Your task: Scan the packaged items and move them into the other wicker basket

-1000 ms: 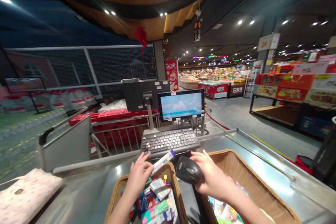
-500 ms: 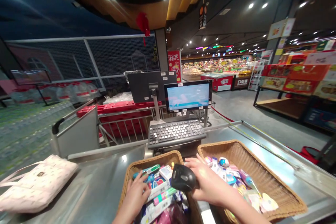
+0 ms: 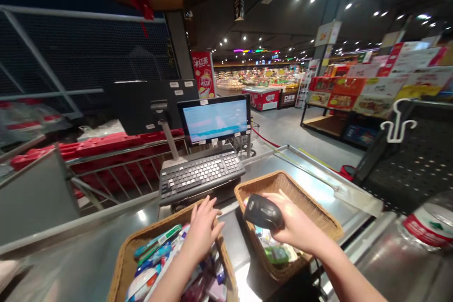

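My right hand [image 3: 292,222] is closed around a black barcode scanner [image 3: 264,211], held over the right wicker basket [image 3: 306,198]. Small packaged goods [image 3: 278,254], one of them green, lie in that basket, partly hidden by the hand and scanner. My left hand [image 3: 203,229] is over the right side of the left wicker basket [image 3: 120,264], fingers spread, and I see nothing in its grasp. Several toothbrush packs [image 3: 159,243] and other boxed and bagged items fill the left basket, partly covered by my left forearm.
Behind the baskets stand a keyboard [image 3: 201,174] and a lit monitor [image 3: 216,120]. The metal counter [image 3: 81,250] runs under both baskets. At right are a large clear bottle [image 3: 424,226] and a black perforated panel [image 3: 417,160] with a white hook.
The view has turned to the right. My left hand has lifted from the goods toward the left basket's right rim. The scanner has moved from between the baskets to above the right one.
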The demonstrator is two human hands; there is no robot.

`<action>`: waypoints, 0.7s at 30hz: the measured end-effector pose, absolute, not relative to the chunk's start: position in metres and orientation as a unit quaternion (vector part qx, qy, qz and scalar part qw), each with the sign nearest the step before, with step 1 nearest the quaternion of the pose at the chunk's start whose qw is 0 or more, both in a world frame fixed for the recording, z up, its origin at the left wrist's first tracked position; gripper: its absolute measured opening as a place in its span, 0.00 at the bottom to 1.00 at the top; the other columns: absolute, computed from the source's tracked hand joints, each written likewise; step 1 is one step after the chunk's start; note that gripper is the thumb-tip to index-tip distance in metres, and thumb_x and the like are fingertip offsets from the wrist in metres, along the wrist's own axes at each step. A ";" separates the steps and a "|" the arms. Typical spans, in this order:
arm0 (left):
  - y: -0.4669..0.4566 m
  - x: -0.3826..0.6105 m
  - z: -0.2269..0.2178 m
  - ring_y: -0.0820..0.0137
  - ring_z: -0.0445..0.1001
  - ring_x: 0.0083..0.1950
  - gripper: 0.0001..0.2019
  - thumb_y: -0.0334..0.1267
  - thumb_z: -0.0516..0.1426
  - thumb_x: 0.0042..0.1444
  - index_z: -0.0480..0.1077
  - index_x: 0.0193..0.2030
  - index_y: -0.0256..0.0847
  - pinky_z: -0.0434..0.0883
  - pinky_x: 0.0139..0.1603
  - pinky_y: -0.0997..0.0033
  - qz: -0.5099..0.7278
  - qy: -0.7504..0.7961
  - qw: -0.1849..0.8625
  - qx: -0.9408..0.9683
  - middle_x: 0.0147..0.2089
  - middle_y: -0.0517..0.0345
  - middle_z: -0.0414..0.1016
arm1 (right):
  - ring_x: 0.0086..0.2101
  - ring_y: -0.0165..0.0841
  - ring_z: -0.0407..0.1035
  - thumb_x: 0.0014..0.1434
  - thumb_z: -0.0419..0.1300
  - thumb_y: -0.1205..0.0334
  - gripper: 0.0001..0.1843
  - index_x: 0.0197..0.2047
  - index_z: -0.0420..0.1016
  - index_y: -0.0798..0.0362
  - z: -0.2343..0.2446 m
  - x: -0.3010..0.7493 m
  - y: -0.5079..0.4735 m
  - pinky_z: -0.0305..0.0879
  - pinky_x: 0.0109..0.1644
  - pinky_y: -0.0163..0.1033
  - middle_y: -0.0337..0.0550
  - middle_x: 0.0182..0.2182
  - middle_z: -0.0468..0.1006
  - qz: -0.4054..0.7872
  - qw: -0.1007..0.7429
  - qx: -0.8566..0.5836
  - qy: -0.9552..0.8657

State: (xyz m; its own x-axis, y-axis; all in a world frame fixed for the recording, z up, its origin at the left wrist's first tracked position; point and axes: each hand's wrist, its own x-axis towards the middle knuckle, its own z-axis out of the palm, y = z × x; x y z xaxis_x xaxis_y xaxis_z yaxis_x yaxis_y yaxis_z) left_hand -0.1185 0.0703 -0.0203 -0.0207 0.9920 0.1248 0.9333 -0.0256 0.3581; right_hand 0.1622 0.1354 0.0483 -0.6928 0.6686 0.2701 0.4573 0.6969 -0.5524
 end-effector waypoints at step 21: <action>0.287 0.048 -0.122 0.55 0.59 0.70 0.15 0.34 0.56 0.56 0.78 0.48 0.49 0.46 0.73 0.49 -0.048 0.434 0.183 0.881 0.65 0.53 0.69 | 0.62 0.50 0.61 0.41 0.62 0.67 0.34 0.55 0.70 0.54 0.016 0.300 0.215 0.38 0.70 0.64 0.54 0.56 0.74 0.257 0.238 -0.453 -0.820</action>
